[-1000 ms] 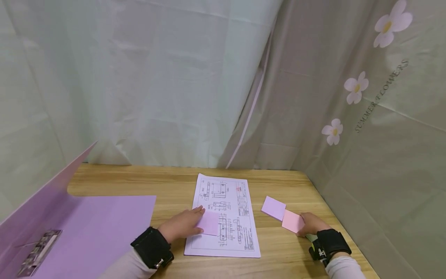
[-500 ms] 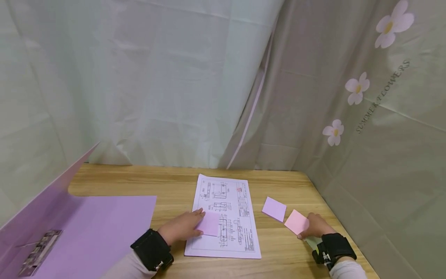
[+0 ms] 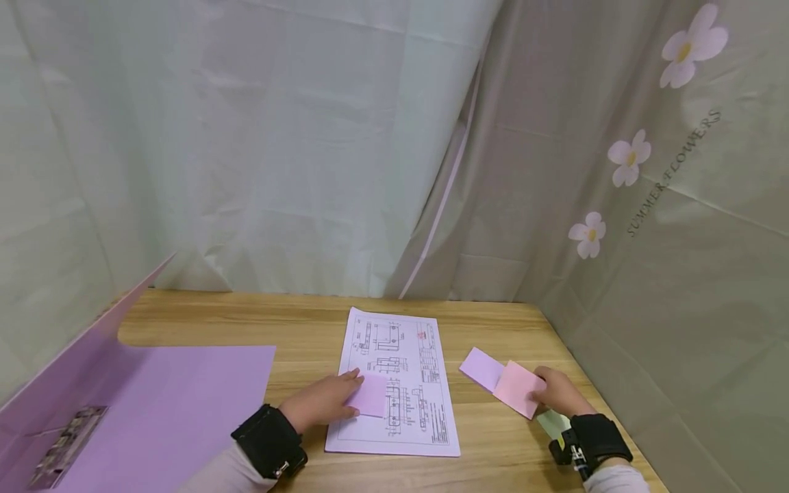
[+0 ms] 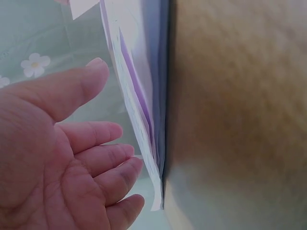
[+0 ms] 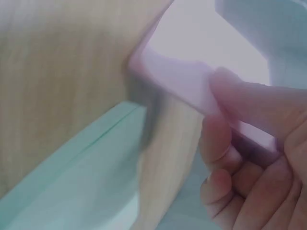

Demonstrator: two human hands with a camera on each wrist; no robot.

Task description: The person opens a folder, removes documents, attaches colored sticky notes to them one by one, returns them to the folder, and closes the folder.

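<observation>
My right hand (image 3: 559, 392) pinches a pink sticky note pad (image 3: 520, 389) between thumb and fingers. In the right wrist view the pink pad (image 5: 192, 57) is tilted and held above the tabletop. A green sticky note pad (image 3: 553, 423) lies below that hand, partly hidden by it. Just left of the pink pad is a lilac sticky note pad (image 3: 481, 368). My left hand (image 3: 323, 398) rests at the left edge of another lilac sticky note (image 3: 372, 395), which lies on a stack of printed technical drawings (image 3: 425, 438). The left wrist view shows its fingers (image 4: 108, 160) relaxed.
An open purple lever folder (image 3: 197, 397) lies at the left, its cover raised and its metal clip (image 3: 69, 445) showing. Grey-green curtains (image 3: 277, 150) enclose the wooden table (image 3: 493, 445) at the back and both sides.
My right hand has lifted the pink pad from the table and tilted it up, moving it slightly left over the lilac pad's edge. More of the green pad shows. My left hand has barely moved.
</observation>
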